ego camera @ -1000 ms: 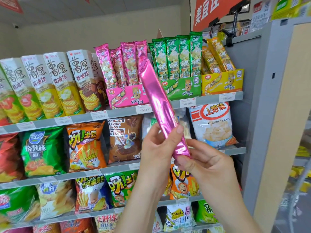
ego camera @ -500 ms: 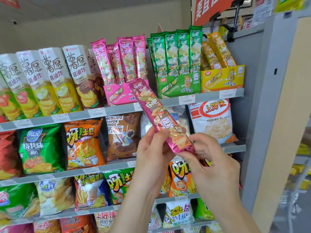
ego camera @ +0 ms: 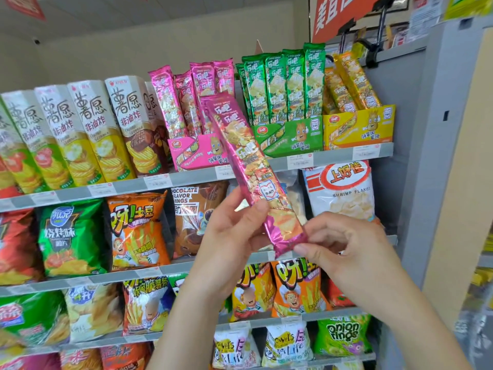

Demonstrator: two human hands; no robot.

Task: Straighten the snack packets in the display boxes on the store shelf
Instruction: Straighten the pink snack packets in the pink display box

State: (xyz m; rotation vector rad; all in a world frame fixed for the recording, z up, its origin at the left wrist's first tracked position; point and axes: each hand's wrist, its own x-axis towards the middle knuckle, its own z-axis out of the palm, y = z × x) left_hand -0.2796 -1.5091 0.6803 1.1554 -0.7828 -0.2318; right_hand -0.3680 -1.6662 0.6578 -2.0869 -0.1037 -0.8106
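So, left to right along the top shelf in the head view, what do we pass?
Tall chip cartons → pink display box → green display box → yellow display box. The held pink packet crosses the pink box, so it is left out.

Upper centre of the frame, the air above the pink packets (ego camera: 186, 102) and green packets (ego camera: 282, 84) is open. A narrow gap parts the two rows. The held packet (ego camera: 253, 166) slants across the right end of the pink box (ego camera: 194, 153). The green box (ego camera: 290, 137) stands just beside it, and a grey side panel (ego camera: 437, 129) walls off the right.
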